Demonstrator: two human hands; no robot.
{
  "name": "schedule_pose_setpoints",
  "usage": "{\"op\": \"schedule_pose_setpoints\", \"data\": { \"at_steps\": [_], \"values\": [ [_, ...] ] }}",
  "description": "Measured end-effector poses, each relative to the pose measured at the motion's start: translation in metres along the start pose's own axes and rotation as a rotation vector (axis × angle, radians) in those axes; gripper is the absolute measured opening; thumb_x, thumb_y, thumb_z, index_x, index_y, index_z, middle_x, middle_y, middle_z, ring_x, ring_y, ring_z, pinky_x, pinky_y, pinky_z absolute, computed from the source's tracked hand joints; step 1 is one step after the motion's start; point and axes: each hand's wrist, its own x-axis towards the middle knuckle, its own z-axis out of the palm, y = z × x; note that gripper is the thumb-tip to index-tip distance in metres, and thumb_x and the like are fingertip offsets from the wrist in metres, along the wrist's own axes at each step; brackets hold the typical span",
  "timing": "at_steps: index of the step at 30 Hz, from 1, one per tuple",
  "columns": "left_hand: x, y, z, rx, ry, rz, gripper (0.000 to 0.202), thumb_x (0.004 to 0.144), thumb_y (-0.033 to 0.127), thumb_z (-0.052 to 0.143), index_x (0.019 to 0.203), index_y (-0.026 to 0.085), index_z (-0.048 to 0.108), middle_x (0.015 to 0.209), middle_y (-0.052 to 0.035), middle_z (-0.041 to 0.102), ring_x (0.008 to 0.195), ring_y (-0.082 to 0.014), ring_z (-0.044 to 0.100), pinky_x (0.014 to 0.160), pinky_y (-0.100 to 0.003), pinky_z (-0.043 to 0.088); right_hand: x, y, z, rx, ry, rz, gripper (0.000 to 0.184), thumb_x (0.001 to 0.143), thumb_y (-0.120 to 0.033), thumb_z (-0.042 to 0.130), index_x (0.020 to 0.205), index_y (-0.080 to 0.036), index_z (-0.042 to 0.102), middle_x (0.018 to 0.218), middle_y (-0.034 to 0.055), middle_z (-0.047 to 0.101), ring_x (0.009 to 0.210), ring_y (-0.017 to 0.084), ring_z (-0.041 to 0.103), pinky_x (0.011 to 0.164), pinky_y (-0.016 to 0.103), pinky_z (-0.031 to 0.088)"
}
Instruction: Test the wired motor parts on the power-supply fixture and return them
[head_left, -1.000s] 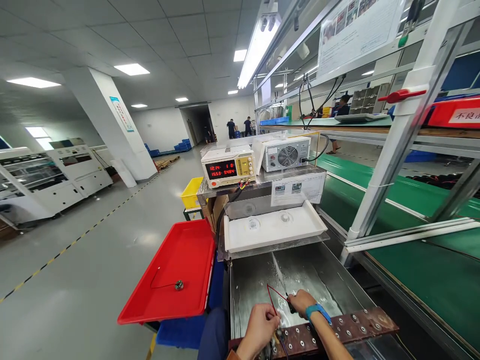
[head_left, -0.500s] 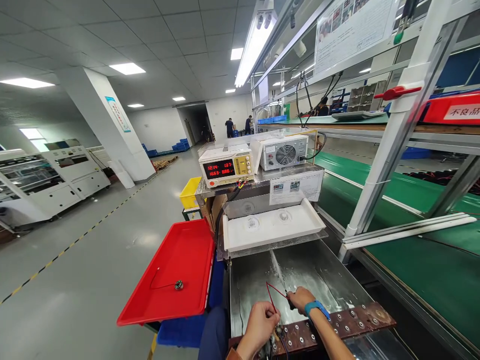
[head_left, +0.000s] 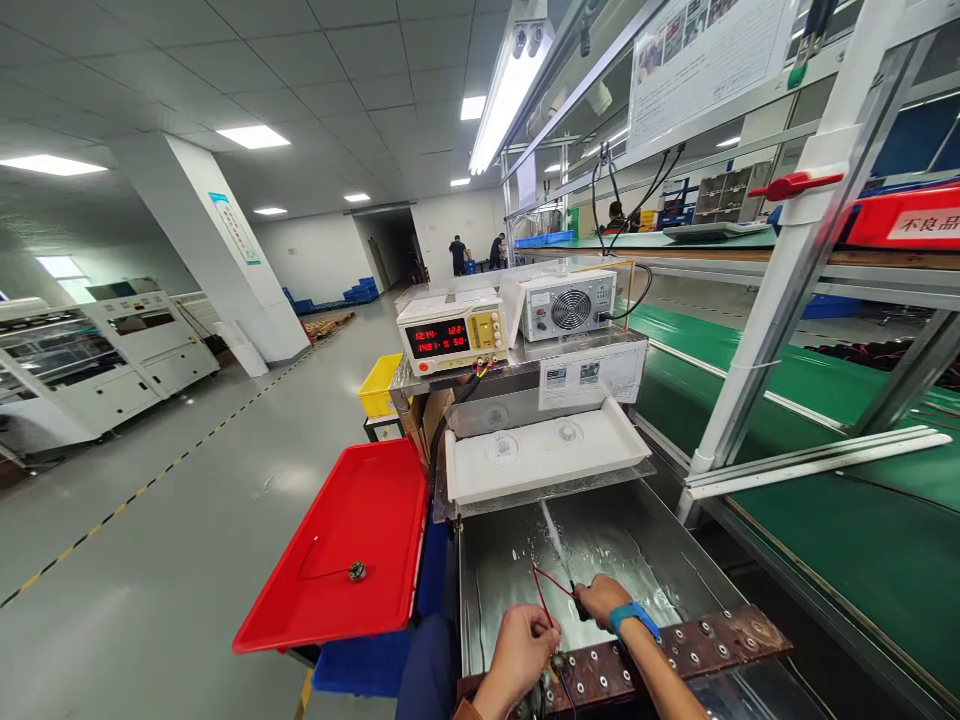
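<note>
Wire in one hand, water jet from the other, over the metal basin.
On our left, a red tray (head_left: 367,510) holds a small round part (head_left: 356,571) trailing a thin wire. Beyond, the digital power supply (head_left: 450,335) shows lit red figures. Our left hand (head_left: 521,645) is closed in a pinch on a red wire (head_left: 545,600) by the basin's near end; the wire bends up above the metal basin (head_left: 499,560), then down to our right hand. A water jet (head_left: 553,530) crosses the basin from a small dark device (head_left: 583,608), gripped in our right hand (head_left: 604,600), blue wristband (head_left: 635,619) behind it. Rightmost, a brown eyeletted strip (head_left: 720,648) spans the near end.
</note>
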Motion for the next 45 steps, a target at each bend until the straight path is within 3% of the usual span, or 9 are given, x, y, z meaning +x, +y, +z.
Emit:
{"op": "schedule_pose_setpoints", "data": {
  "at_steps": [7, 13, 21, 28, 31, 36, 38, 43, 45],
  "values": [
    [0.002, -0.003, 0.001, 0.006, 0.005, 0.004, 0.008, 0.064, 0.014, 0.057, 0.059, 0.016, 0.063, 0.058, 0.0014, 0.061, 0.060, -0.0137, 0.052, 0.059, -0.024, 0.036, -0.007, -0.005, -0.004, -0.057, 0.024, 0.017, 0.037, 0.091, -0.033, 0.045, 0.087, -0.011, 0.074, 0.095, 0.0190, 0.075, 0.096, 0.028, 0.071, 0.075, 0.030, 0.049],
    [0.001, -0.002, 0.001, 0.014, 0.011, 0.015, 0.010, 0.064, 0.012, 0.055, 0.060, 0.015, 0.064, 0.061, 0.0003, 0.063, 0.062, -0.0142, 0.055, 0.059, -0.024, 0.037, -0.001, -0.001, 0.000, -0.031, 0.006, 0.023, 0.037, 0.090, -0.036, 0.046, 0.082, -0.012, 0.074, 0.084, 0.0157, 0.075, 0.081, 0.024, 0.073, 0.069, 0.028, 0.049],
    [0.000, 0.002, 0.000, 0.068, 0.000, 0.027, 0.014, 0.069, 0.011, 0.054, 0.063, 0.014, 0.066, 0.063, -0.0025, 0.066, 0.063, -0.0162, 0.059, 0.061, -0.025, 0.040, 0.000, -0.001, 0.000, -0.043, 0.007, 0.021, 0.039, 0.091, -0.037, 0.046, 0.080, -0.012, 0.074, 0.082, 0.0153, 0.075, 0.086, 0.024, 0.073, 0.073, 0.027, 0.049],
    [-0.039, 0.032, -0.009, 0.166, 0.050, 0.219, 0.015, 0.081, 0.018, 0.054, 0.078, 0.018, 0.068, 0.090, -0.0079, 0.070, 0.093, -0.0236, 0.061, 0.086, -0.034, 0.041, -0.018, -0.010, -0.020, -0.119, 0.152, 0.039, 0.038, 0.091, -0.035, 0.048, 0.104, -0.006, 0.069, 0.102, 0.0215, 0.073, 0.101, 0.028, 0.069, 0.080, 0.030, 0.048],
    [-0.071, 0.045, -0.006, 0.228, -0.030, 0.281, 0.018, 0.083, 0.017, 0.051, 0.078, 0.020, 0.069, 0.088, -0.0066, 0.070, 0.090, -0.0222, 0.062, 0.082, -0.033, 0.043, -0.031, -0.013, -0.033, -0.183, 0.279, 0.029, 0.034, 0.092, -0.031, 0.048, 0.113, -0.006, 0.060, 0.099, 0.0215, 0.071, 0.096, 0.029, 0.070, 0.076, 0.032, 0.047],
    [-0.095, 0.041, -0.003, 0.286, -0.360, 0.225, 0.023, 0.071, 0.016, 0.062, 0.089, 0.023, 0.074, 0.097, -0.0059, 0.075, 0.098, -0.0244, 0.066, 0.088, -0.035, 0.046, -0.055, -0.009, -0.046, -0.351, 0.474, -0.103, 0.023, 0.096, -0.027, 0.046, 0.113, -0.016, 0.054, 0.097, 0.0127, 0.065, 0.083, 0.024, 0.068, 0.064, 0.027, 0.042],
    [-0.080, 0.037, -0.016, 0.243, -0.243, 0.204, 0.028, 0.075, 0.026, 0.063, 0.102, 0.023, 0.072, 0.107, -0.0071, 0.073, 0.105, -0.0257, 0.065, 0.094, -0.037, 0.046, -0.061, -0.002, -0.045, -0.378, 0.547, -0.180, 0.022, 0.097, -0.027, 0.043, 0.113, -0.018, 0.054, 0.099, 0.0104, 0.062, 0.083, 0.021, 0.067, 0.062, 0.026, 0.041],
    [0.002, 0.039, -0.085, 0.130, 0.447, 0.202, 0.049, 0.086, 0.046, 0.048, 0.122, 0.015, 0.059, 0.126, -0.0171, 0.064, 0.115, -0.0296, 0.061, 0.102, -0.048, 0.045, -0.065, 0.019, -0.037, -0.318, 0.736, -0.330, 0.033, 0.100, -0.032, 0.040, 0.129, -0.019, 0.049, 0.102, 0.0083, 0.060, 0.082, 0.019, 0.062, 0.064, 0.026, 0.041],
    [0.035, 0.039, -0.109, 0.168, 0.527, 0.212, 0.053, 0.085, 0.049, 0.047, 0.121, 0.012, 0.058, 0.124, -0.0198, 0.064, 0.115, -0.0309, 0.060, 0.102, -0.048, 0.046, -0.066, 0.023, -0.037, -0.275, 0.769, -0.360, 0.035, 0.099, -0.031, 0.041, 0.131, -0.020, 0.048, 0.102, 0.0083, 0.059, 0.084, 0.019, 0.061, 0.066, 0.026, 0.041]
  ]
}}
